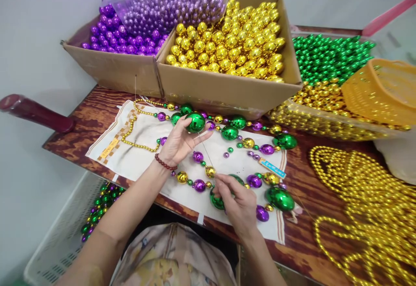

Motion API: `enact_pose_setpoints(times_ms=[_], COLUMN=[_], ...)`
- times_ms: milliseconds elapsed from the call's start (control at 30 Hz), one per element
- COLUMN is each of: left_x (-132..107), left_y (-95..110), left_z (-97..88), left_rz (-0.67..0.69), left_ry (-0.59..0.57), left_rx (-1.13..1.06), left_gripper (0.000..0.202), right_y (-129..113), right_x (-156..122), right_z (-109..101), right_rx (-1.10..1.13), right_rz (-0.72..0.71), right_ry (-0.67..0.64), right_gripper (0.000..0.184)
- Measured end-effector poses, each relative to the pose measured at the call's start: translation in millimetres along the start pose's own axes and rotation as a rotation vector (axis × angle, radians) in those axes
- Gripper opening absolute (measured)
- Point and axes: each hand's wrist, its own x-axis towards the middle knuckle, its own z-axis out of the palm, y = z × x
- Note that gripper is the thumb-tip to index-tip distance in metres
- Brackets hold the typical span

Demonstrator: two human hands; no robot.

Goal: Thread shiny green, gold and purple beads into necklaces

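My left hand, with a dark red bracelet at its wrist, holds a large shiny green bead between thumb and fingers above the white cloth. A thin string runs down from this bead to my right hand, whose thumb and fingers pinch it. Just above the right fingertips is a gold bead. Near that hand lie a purple bead and a large green bead. Another green bead is partly hidden by the right hand.
Strung beads cross the white cloth on the wooden table. Behind stand boxes of purple beads and gold beads. Gold bead chains pile at right, near an orange basket. A white crate stands lower left.
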Motion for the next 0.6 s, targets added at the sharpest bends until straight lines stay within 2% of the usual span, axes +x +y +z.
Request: enact_pose_setpoints(times_ms=[167, 300, 600], left_x=[-11.0, -19.6, -29.3], left_y=[-5.3, -12.7, -30.0], left_z=[4.5, 5.2, -8.6], left_rz=[0.059, 0.095, 0.097], left_ry=[-0.071, -0.135, -0.279], left_rx=[0.026, 0.078, 0.324], left_gripper=[0.038, 0.041, 0.047], right_y=[3.5, 8.7, 5.6], right_x=[1.1, 6.2, 22.0], right_z=[8.5, 14.1, 18.1], right_rx=[0.022, 0.052, 0.169], right_rz=[-0.001, 0.016, 0.098], right_ry=[0.039, 0.055, 0.052], right_gripper=[0.013, 0.014, 0.016])
